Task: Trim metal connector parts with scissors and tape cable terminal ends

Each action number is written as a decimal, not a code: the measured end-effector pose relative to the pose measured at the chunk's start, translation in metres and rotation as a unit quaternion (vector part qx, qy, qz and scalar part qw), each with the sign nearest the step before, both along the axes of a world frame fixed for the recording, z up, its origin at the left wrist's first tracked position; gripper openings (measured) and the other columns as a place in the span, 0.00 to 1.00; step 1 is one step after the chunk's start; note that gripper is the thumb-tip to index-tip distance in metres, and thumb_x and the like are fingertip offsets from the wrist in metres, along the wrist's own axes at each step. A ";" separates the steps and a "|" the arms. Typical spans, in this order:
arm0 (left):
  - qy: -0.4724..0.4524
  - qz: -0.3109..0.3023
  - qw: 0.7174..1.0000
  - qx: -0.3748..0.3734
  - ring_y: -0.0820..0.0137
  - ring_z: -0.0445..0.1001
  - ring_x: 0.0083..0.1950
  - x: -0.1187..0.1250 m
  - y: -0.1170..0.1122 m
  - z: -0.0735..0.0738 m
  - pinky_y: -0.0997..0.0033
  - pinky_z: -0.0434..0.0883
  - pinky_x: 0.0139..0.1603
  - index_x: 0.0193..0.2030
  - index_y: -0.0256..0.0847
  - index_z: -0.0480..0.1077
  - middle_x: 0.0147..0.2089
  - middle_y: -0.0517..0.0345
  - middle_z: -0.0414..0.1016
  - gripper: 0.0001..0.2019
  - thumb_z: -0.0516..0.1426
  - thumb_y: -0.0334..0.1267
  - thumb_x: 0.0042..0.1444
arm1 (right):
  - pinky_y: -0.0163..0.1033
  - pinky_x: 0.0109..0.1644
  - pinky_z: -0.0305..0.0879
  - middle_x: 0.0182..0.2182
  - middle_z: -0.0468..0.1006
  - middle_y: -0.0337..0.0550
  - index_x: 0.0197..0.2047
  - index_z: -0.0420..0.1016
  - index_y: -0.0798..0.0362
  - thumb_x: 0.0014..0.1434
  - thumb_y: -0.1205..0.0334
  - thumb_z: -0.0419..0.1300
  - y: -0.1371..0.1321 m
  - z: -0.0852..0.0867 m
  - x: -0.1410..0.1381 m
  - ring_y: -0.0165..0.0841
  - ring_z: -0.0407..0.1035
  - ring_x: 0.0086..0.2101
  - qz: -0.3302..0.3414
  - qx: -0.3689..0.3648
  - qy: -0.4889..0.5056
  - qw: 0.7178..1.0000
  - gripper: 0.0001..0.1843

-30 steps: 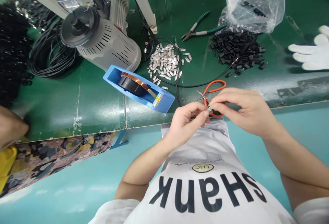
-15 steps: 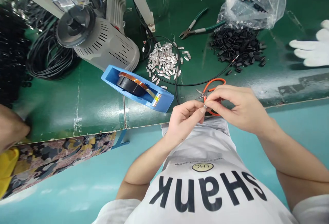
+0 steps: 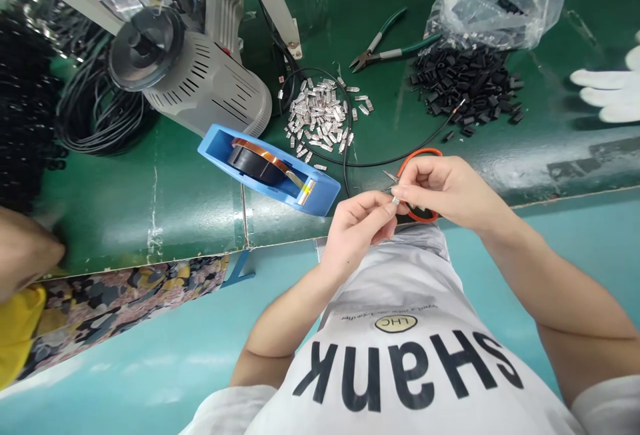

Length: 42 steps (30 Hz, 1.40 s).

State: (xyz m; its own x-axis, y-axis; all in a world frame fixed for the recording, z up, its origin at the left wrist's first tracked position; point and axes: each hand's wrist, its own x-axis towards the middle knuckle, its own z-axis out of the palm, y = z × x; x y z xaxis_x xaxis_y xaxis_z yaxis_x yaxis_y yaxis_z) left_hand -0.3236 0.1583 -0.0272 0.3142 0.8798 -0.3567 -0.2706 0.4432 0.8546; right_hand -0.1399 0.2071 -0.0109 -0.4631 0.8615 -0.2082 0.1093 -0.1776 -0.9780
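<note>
My left hand [image 3: 357, 227] and my right hand [image 3: 440, 185] meet at the near edge of the green bench [image 3: 190, 182], fingertips pinched together on a small silver metal piece [image 3: 395, 201]. Both hands are closed. Orange-handled pliers [image 3: 417, 182] lie on the bench right under my right hand. A thin black wire [image 3: 380, 162] loops from my hands toward the pile of small silver metal clips [image 3: 320, 115].
A blue tape dispenser [image 3: 267, 168] with amber tape sits left of my hands. Behind it stands a grey machine [image 3: 195, 68]. Green-handled cutters [image 3: 387, 48], a heap of black plastic parts [image 3: 465, 85], a clear bag [image 3: 495, 2]. Another person's white-gloved hand [image 3: 610, 92] at right, a person's hand [image 3: 25, 248] at left.
Both my hands have drifted slightly up and left while keeping the pinch on the small metal piece. The gloved hand at right has shifted a little.
</note>
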 end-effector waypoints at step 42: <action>0.008 0.001 1.000 0.020 0.77 0.56 0.27 0.003 -0.001 -0.007 0.74 0.52 0.27 0.35 0.36 0.73 0.26 0.62 0.61 0.15 0.62 0.49 0.62 | 0.37 0.36 0.68 0.27 0.80 0.36 0.33 0.75 0.50 0.64 0.59 0.63 -0.008 0.004 -0.001 0.30 0.72 0.29 -0.007 0.177 -0.144 0.974 0.07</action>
